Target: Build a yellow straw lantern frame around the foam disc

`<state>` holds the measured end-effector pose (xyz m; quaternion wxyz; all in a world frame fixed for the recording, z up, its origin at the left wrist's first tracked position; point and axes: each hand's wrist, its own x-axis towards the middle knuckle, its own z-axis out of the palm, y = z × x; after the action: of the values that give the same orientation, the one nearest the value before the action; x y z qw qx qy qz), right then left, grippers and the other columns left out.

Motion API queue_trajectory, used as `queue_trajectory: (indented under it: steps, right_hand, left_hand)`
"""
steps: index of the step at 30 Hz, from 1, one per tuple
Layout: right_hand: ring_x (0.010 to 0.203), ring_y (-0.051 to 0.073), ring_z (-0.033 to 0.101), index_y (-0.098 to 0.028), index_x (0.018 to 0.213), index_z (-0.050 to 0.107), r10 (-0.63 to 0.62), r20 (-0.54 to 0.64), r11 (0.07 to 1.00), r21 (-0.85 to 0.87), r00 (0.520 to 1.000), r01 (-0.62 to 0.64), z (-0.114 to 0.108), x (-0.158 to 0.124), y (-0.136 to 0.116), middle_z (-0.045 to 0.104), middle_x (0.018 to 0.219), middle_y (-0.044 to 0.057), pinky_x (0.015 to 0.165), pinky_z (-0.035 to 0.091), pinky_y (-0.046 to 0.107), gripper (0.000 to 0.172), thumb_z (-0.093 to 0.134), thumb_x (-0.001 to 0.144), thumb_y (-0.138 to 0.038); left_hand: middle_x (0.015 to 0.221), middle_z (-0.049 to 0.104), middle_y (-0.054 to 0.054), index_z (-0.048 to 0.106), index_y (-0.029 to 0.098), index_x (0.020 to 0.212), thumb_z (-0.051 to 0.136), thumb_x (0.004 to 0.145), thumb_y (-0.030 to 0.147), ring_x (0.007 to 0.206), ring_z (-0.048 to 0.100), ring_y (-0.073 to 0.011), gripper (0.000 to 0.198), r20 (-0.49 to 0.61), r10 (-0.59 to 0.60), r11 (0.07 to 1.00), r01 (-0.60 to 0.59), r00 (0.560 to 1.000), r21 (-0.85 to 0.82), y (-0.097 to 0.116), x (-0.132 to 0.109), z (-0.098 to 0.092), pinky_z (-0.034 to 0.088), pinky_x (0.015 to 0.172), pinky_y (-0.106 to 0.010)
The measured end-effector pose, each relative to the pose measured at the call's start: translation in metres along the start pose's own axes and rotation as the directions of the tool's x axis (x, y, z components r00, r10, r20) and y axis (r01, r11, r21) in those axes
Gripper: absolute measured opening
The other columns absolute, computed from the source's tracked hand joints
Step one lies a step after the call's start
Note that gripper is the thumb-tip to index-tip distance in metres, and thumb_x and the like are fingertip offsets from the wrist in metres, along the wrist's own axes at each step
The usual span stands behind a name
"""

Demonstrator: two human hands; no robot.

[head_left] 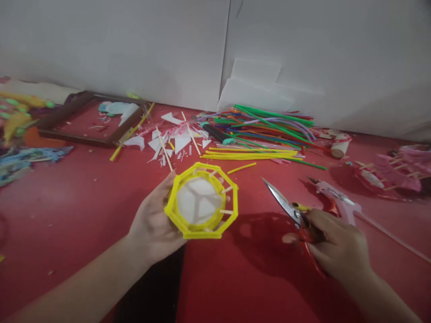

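In the middle of the head view, my left hand (pixel 153 215) grips a small yellow octagonal basket (pixel 229 220) from its left side and from beneath. The basket has a rim of yellow strips, short pale sticks between rim and base, and a white round bottom. My fingers under it are partly hidden. My right hand (pixel 340 244) is closed round the red handles of a pair of scissors (pixel 283 199), whose blades look shut and point up and to the left. A glue gun (pixel 336 195) lies just beyond that hand.
Coloured pipe cleaners (pixel 269 128) are heaped at the back, with yellow ones (pixel 249 154) in front. Paper scraps, sticks and a dark-handled cutter (pixel 217 133) lie left of them. A brown frame (pixel 79 137) rests at left, a pink craft piece (pixel 397 168) at right.
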<state>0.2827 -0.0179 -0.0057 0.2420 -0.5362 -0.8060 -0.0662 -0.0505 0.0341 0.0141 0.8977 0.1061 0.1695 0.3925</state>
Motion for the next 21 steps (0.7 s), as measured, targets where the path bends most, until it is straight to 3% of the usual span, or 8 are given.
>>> queue_trajectory:
  steps: [4,13,17,21]
  right_hand:
    - [0.041,0.010,0.046,-0.022,0.064,0.052,-0.058,0.006,0.998,0.025,0.998,0.057,-0.0004,0.0007,0.0031,0.048,0.052,-0.005,0.044,0.032,0.025,0.051,0.069,0.091,-0.062]
    - [0.044,0.011,0.048,-0.023,0.064,0.051,0.017,0.001,1.000,0.011,1.000,-0.017,0.0024,0.0004,-0.0038,0.050,0.052,-0.003,0.047,0.032,0.027,0.059,0.052,0.095,-0.073]
    - [0.044,0.011,0.052,-0.022,0.068,0.057,-0.055,0.021,0.998,0.014,0.998,0.054,0.0023,-0.0009,0.0014,0.055,0.053,-0.003,0.046,0.034,0.025,0.053,0.062,0.092,-0.069]
    - [0.043,0.011,0.052,-0.023,0.065,0.054,-0.069,0.024,0.998,0.006,0.997,0.069,0.0018,-0.0003,0.0050,0.054,0.052,-0.004,0.045,0.035,0.024,0.051,0.070,0.088,-0.065]
  left_hand:
    - [0.111,0.082,-0.012,0.076,0.011,0.113,0.067,0.092,0.026,0.106,0.079,-0.0298,0.028,0.069,-0.041,0.999,0.042,0.997,-0.010,0.0025,0.0003,0.0048,0.062,0.096,-0.046]
    - [0.111,0.082,-0.013,0.074,0.012,0.116,0.052,0.100,0.039,0.111,0.076,-0.0341,0.039,-0.057,0.025,1.000,-0.024,0.998,0.011,0.0001,0.0026,0.0003,0.054,0.106,-0.057]
    - [0.104,0.083,-0.011,0.074,0.016,0.116,0.053,0.096,0.041,0.109,0.077,-0.0333,0.038,-0.160,-0.008,1.000,0.008,0.987,-0.001,-0.0020,0.0053,0.0017,0.057,0.103,-0.055]
    - [0.116,0.080,-0.015,0.072,0.016,0.120,0.057,0.093,0.040,0.111,0.075,-0.0386,0.040,-0.165,-0.062,0.997,0.052,0.984,-0.063,-0.0016,0.0022,0.0004,0.059,0.096,-0.061]
